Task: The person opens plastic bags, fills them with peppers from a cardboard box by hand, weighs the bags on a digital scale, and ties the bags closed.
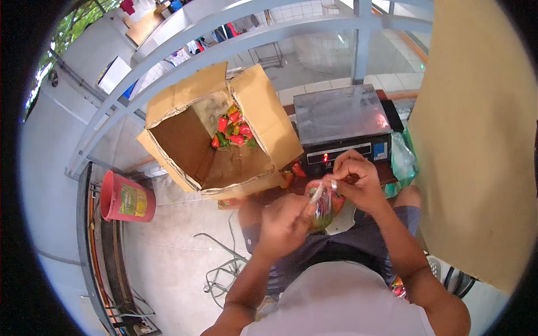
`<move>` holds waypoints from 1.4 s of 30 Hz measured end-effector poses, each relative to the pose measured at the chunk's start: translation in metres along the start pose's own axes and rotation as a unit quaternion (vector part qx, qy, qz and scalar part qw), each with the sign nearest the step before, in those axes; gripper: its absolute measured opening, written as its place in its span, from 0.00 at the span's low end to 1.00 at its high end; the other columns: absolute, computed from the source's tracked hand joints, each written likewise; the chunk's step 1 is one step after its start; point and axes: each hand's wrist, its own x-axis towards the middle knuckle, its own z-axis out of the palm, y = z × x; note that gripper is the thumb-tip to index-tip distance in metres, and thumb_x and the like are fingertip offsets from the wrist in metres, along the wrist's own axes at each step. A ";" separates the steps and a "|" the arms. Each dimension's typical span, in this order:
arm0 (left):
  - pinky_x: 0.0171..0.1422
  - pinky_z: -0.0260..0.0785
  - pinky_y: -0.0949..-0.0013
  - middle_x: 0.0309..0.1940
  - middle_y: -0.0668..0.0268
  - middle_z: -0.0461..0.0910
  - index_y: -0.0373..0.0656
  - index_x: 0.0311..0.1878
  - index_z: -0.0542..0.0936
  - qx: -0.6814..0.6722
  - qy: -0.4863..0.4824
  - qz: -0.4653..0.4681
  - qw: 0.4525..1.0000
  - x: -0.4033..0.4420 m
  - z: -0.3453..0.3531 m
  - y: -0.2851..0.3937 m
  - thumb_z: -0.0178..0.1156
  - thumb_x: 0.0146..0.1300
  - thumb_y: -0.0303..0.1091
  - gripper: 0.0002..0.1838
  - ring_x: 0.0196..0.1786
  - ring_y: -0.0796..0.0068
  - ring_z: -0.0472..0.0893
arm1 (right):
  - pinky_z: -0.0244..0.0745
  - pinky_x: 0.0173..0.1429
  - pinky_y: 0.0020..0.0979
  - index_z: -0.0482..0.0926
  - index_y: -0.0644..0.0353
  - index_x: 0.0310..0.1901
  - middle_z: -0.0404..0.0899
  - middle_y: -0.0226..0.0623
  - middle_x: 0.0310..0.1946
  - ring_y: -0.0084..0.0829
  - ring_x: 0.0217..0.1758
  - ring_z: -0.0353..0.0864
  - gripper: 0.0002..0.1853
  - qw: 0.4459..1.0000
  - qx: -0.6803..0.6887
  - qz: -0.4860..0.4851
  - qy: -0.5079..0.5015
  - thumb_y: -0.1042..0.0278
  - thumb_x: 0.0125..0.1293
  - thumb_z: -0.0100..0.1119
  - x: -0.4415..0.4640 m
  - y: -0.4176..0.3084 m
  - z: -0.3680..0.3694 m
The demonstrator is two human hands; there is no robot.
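A clear plastic bag [323,215] with red and green peppers in it hangs above my lap. My left hand [284,223], a little blurred, is closed on the twisted neck of the bag from the left side. On the other side my right hand [358,178] pinches the gathered plastic at the top. Just beyond the hands is a black digital scale [342,120] with a steel plate and a lit red display. To the left, an open cardboard box [269,112] holds several red and green peppers [235,127].
Loose red peppers [297,169] lie between the box and the scale. Green plastic bags [403,159] hang at the scale's right. A red bucket [130,199] stands at left, green strapping [221,274] lies on the floor, and a large cardboard sheet [476,140] rises at right.
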 end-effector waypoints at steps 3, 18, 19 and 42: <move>0.40 0.74 0.64 0.34 0.58 0.81 0.36 0.44 0.80 -0.064 -0.041 0.009 0.997 -0.028 0.031 0.008 0.52 0.76 0.33 0.11 0.35 0.60 0.82 | 0.75 0.45 0.26 0.84 0.61 0.30 0.79 0.34 0.41 0.25 0.41 0.79 0.07 0.990 0.026 -0.124 0.069 0.74 0.56 0.75 0.000 -0.005 0.018; 0.61 0.72 0.61 0.54 0.60 0.82 0.40 0.63 0.76 -0.186 -0.154 -0.201 0.949 -0.074 0.084 -0.067 0.65 0.67 0.31 0.22 0.56 0.62 0.81 | 0.55 0.82 0.50 0.84 0.58 0.29 0.78 0.38 0.48 0.49 0.65 0.77 0.15 0.686 0.650 -0.193 -0.264 0.57 0.56 0.79 -0.012 -0.021 0.026; 0.59 0.73 0.61 0.51 0.60 0.83 0.41 0.59 0.78 -0.197 -0.094 -0.092 0.972 -0.055 0.074 -0.068 0.66 0.65 0.30 0.20 0.53 0.62 0.82 | 0.56 0.81 0.50 0.84 0.58 0.29 0.79 0.38 0.46 0.49 0.64 0.78 0.15 0.697 0.635 -0.170 -0.285 0.58 0.55 0.80 -0.013 -0.019 0.019; 0.49 0.76 0.70 0.42 0.70 0.86 0.36 0.44 0.84 -0.068 0.045 -0.038 0.996 0.003 0.012 -0.027 0.65 0.67 0.26 0.05 0.44 0.80 0.82 | 0.75 0.53 0.28 0.79 0.63 0.44 0.80 0.34 0.44 0.26 0.46 0.80 0.07 0.980 0.146 -0.083 0.110 0.72 0.69 0.65 0.001 0.029 0.042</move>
